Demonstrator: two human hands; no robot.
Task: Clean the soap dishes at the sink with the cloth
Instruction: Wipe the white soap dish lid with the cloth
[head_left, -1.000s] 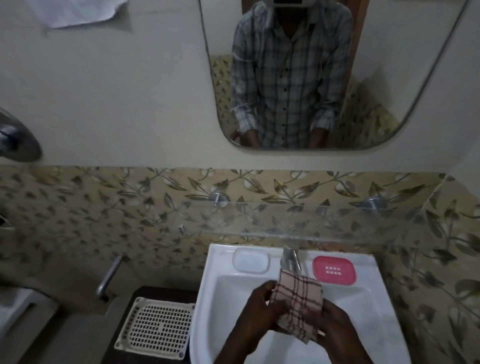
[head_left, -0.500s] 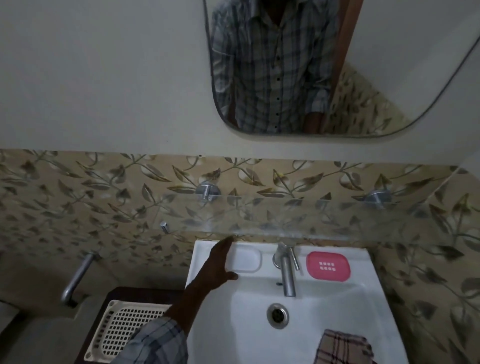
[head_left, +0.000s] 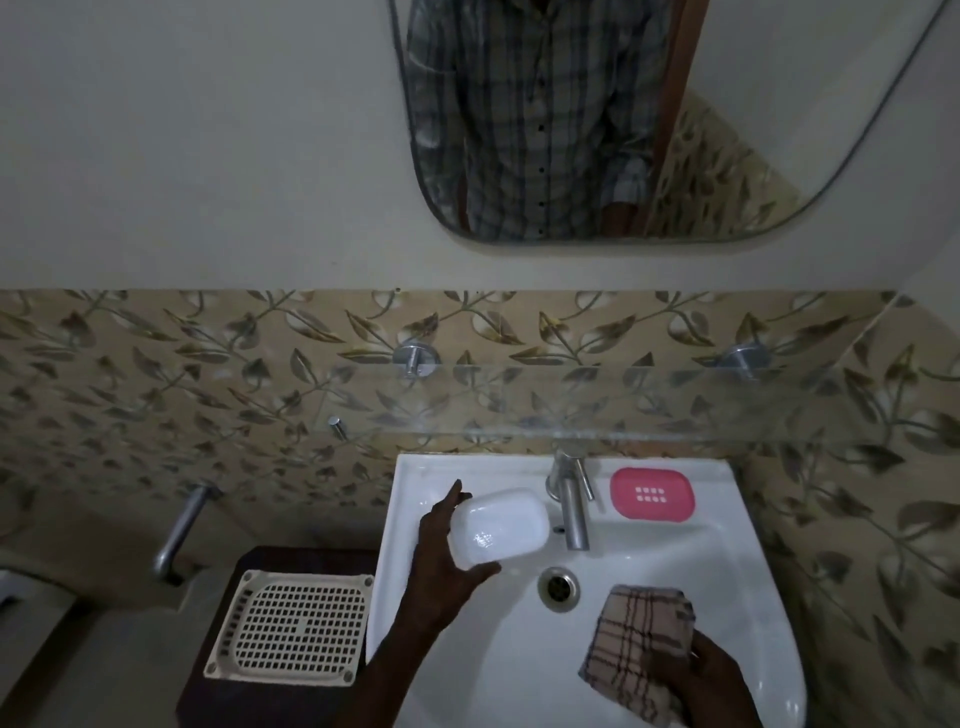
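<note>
White soap dish (head_left: 500, 526) in left hand (head_left: 441, 564); cloth (head_left: 639, 642) in right hand (head_left: 706, 680)

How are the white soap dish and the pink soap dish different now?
The white plastic soap dish is held tilted in the left hand over the basin; the pink plastic soap dish lies flat on the white sink ledge, right of the tap, untouched. Both are rounded rectangles.

2 soap dishes (head_left: 500, 526), 1 cloth (head_left: 636, 647), 2 hands (head_left: 441, 561)

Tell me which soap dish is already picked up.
The white soap dish, held by the left hand over the basin. The pink soap dish sits untouched right of the tap.
</note>
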